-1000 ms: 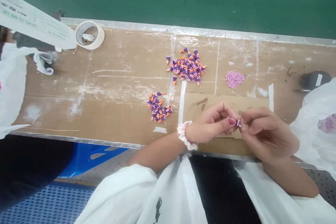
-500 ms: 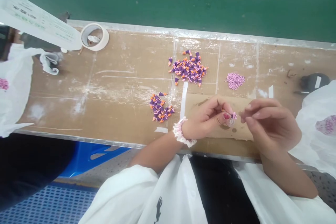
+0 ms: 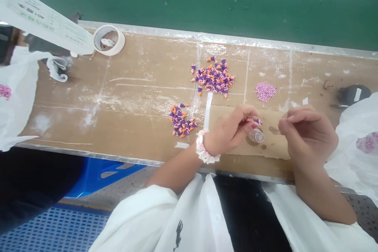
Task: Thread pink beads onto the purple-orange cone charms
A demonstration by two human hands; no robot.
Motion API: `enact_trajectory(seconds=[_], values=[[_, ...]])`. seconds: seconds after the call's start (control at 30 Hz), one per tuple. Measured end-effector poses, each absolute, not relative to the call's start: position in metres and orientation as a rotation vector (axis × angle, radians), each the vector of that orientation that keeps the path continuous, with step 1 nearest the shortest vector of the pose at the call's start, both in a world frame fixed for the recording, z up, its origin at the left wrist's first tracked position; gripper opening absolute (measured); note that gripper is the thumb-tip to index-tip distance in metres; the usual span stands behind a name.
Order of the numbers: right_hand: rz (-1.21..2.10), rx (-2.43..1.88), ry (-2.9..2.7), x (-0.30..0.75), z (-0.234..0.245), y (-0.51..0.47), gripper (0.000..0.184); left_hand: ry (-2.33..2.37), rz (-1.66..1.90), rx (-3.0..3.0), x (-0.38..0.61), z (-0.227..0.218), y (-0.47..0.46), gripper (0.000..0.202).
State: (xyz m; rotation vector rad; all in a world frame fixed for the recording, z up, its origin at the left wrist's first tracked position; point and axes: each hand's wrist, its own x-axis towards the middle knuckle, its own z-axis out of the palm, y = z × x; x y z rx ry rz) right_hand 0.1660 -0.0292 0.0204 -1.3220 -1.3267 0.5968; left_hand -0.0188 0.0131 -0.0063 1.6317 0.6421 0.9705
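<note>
hands have parted: left hand [image 3: 230, 132] pinches purple cone [image 3: 254, 120], long axis level, purple end rightward; right hand [image 3: 308, 134] curled, grip unclear.

A scuffed brown workbench [image 3: 124, 110] stands against a green wall [image 3: 189, 0] above blue flooring [image 3: 53, 228].

The bench [image 3: 124, 122] bears a near charm pile [image 3: 180, 120], a far charm pile [image 3: 213, 76], pink beads [image 3: 265, 91] and tape [image 3: 109, 39].

Even, soft overhead light, faint shadows on the table [image 3: 124, 118], slight blur overall, edges mildly warped.
</note>
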Motion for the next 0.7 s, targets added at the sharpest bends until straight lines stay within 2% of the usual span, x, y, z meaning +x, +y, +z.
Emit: enact_trajectory(seconds=[0.33, 0.53, 0.7], values=[[0.634, -1.296, -1.365, 0.166, 0.024, -0.029, 0.015, 0.658, 0.796, 1.423, -0.031, 0.001, 0.028, 0.022], [0.607, -1.256, -1.361, 0.165, 0.026, -0.028, 0.019, 0.574, 0.805, 1.469, -0.035, 0.002, 0.032, 0.012], [0.574, -1.296, -1.335, 0.163, 0.026, -0.028, 0.016, 0.958, 0.906, 1.614, -0.034, -0.01, 0.045, 0.016]])
